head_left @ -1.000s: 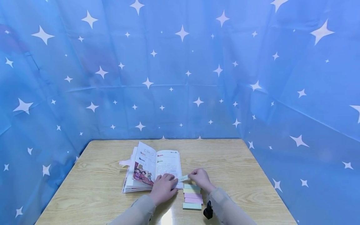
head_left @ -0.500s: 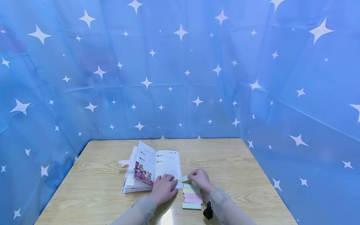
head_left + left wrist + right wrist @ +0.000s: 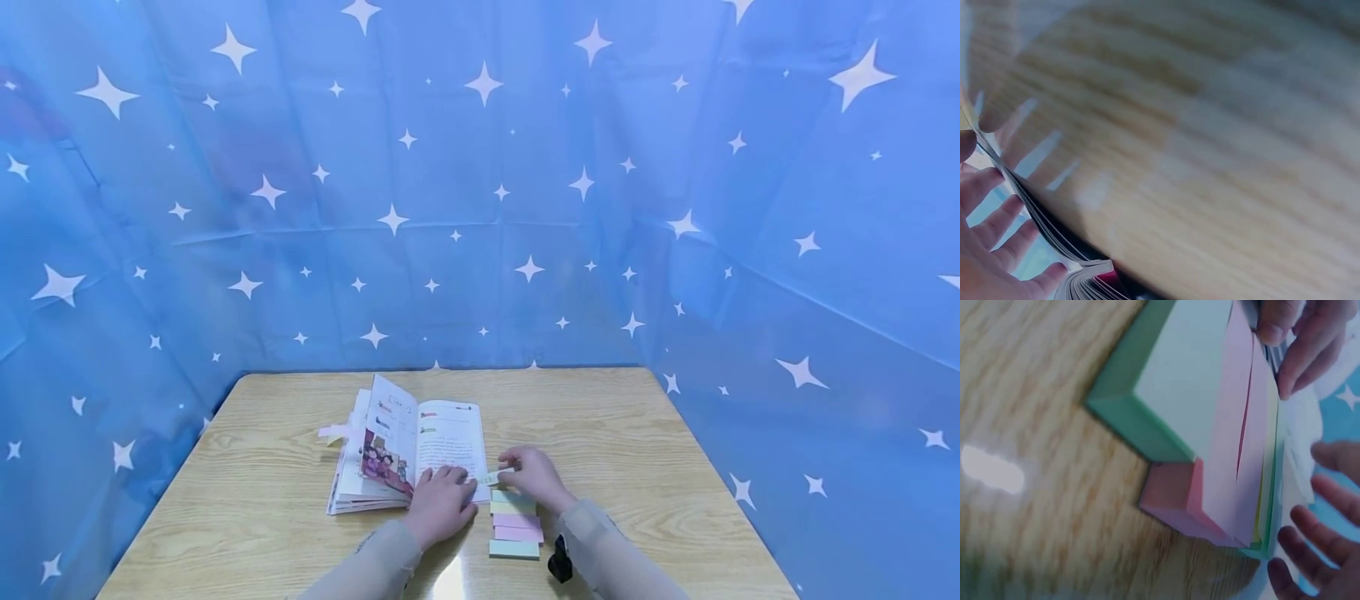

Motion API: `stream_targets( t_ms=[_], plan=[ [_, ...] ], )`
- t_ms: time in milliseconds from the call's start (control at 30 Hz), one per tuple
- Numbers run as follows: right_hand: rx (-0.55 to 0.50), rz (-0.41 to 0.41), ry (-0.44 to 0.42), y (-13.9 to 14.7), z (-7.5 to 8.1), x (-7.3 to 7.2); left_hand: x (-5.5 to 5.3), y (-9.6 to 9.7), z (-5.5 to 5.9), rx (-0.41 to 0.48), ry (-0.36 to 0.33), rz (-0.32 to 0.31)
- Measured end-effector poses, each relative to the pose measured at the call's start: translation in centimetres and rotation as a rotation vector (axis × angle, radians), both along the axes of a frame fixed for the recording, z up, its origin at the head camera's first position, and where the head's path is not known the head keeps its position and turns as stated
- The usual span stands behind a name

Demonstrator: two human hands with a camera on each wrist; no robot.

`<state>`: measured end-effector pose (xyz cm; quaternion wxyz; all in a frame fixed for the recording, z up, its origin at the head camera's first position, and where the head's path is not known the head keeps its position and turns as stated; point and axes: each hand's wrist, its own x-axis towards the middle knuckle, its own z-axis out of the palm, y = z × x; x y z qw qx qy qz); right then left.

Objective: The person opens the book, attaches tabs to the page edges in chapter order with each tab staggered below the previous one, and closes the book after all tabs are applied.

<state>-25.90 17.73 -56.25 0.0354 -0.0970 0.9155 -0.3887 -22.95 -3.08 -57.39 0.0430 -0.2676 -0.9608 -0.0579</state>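
Note:
An open book (image 3: 450,437) lies on the wooden table, with a coloured picture on its left page. My left hand (image 3: 441,504) rests on the lower part of the right page, fingers extended; the left wrist view shows the fingers (image 3: 1013,244) spread over the pages. A narrow pale green sticky note (image 3: 489,478) sticks out from the page's right edge. My right hand (image 3: 534,478) is beside its outer end, overlapping it in the head view. In the right wrist view the right fingers (image 3: 1313,544) are spread apart, with nothing gripped.
Sticky note pads (image 3: 516,523) in green, yellow and pink lie in a column right of the book's lower corner. Pink and yellow tabs (image 3: 333,433) stick out at the book's left. A black object (image 3: 559,560) is by the right wrist. A starry blue curtain (image 3: 480,192) surrounds the table (image 3: 600,417).
My right fingers have loosened from the green sticky note's outer end, which they pinched earlier. The left hand stays on the page.

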Motion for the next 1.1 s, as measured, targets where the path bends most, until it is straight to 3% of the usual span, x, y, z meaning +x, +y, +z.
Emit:
stream_targets(
  t_ms=[133,267,567,1100],
  plan=[
    [0.133,0.139,0.068,-0.3,-0.3,-0.2,0.2,0.0,0.2,-0.016,-0.007,0.002],
    [0.215,0.174,0.08,-0.9,-0.2,-0.1,0.3,0.0,0.3,-0.028,-0.009,-0.002],
    [0.288,0.127,-0.003,-1.5,0.2,-0.2,0.3,-0.2,0.2,-0.022,-0.008,-0.016],
    [0.363,0.108,0.016,-2.1,0.8,-0.2,0.2,0.3,0.5,-0.05,0.022,0.002]
  ],
)
